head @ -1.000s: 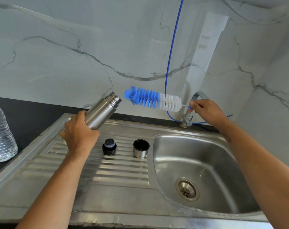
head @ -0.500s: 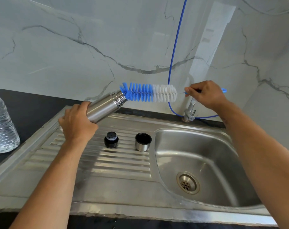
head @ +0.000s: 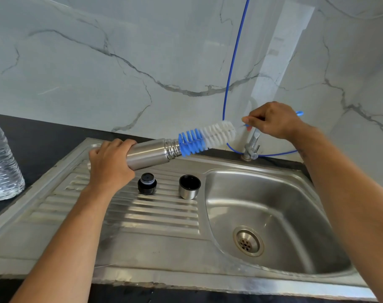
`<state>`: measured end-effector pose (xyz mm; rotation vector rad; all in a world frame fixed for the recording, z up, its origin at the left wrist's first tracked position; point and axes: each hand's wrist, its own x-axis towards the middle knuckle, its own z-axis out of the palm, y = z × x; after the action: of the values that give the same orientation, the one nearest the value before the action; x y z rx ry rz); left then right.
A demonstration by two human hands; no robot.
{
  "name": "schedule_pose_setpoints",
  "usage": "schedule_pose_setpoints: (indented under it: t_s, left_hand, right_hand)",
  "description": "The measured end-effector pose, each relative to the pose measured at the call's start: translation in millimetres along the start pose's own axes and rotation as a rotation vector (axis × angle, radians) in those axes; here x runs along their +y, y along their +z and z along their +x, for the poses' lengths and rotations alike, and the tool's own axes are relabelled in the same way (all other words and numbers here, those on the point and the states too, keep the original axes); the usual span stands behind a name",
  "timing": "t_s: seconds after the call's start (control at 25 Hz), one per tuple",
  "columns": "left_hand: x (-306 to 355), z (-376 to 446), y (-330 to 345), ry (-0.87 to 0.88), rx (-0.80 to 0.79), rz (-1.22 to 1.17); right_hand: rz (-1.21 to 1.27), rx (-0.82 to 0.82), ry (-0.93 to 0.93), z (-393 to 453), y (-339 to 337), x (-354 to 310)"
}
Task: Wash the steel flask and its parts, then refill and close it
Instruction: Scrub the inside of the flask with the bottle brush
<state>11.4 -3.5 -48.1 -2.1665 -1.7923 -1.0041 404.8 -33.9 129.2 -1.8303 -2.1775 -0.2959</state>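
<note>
The step in hand looks like scrubbing the inside of the steel flask (head: 150,154) with the bottle brush (head: 204,137). The person's left hand (head: 109,165) is wrapped around the flask's base end, holding it nearly level above the ribbed drainboard (head: 142,213), mouth pointing toward 2 o'clock. The right hand (head: 273,120) pinches the brush's thin wire handle between thumb and fingers, at 2 o'clock from the flask mouth. The blue bristle tip sits right at the threaded mouth, seemingly just entering; the white bristles lie wholly outside.

On the drainboard, below the flask, the black stopper (head: 147,183) stands at 9 o'clock from the steel cup lid (head: 189,186), which rests mouth-up; the two are near but apart. The sink basin (head: 295,248) lies at 3 o'clock from them, and the tap (head: 251,147) stands behind it, no water visibly running.

The next move probably calls for pushing the brush along the flask's axis, toward 8 o'clock, keeping handle and bore in line so the bristles compress evenly, with the left hand bracing against the push. The stopper and cup lid appear not yet washed.
</note>
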Motion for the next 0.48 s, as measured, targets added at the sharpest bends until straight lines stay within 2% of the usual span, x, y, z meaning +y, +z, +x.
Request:
schedule_pose_setpoints:
  t_s: [0.08, 0.16, 0.36, 0.48]
  left_hand:
    - [-3, 2, -3, -0.063, -0.001, -0.051]
    - [-9, 5, -6, -0.081, 0.005, -0.043]
    - [-9, 6, -7, -0.077, -0.027, -0.066]
    - [-11, 6, -10, -0.023, 0.007, -0.058]
  right_hand:
    - [0.087, -0.109, 0.019, 3, 6, -3]
    - [0.114, -0.143, 0.005, 3, 10, -5]
    - [-0.018, 0.109, -0.189, -5, 11, -9]
    - [-0.010, -0.003, -0.096, 0, 12, -5]
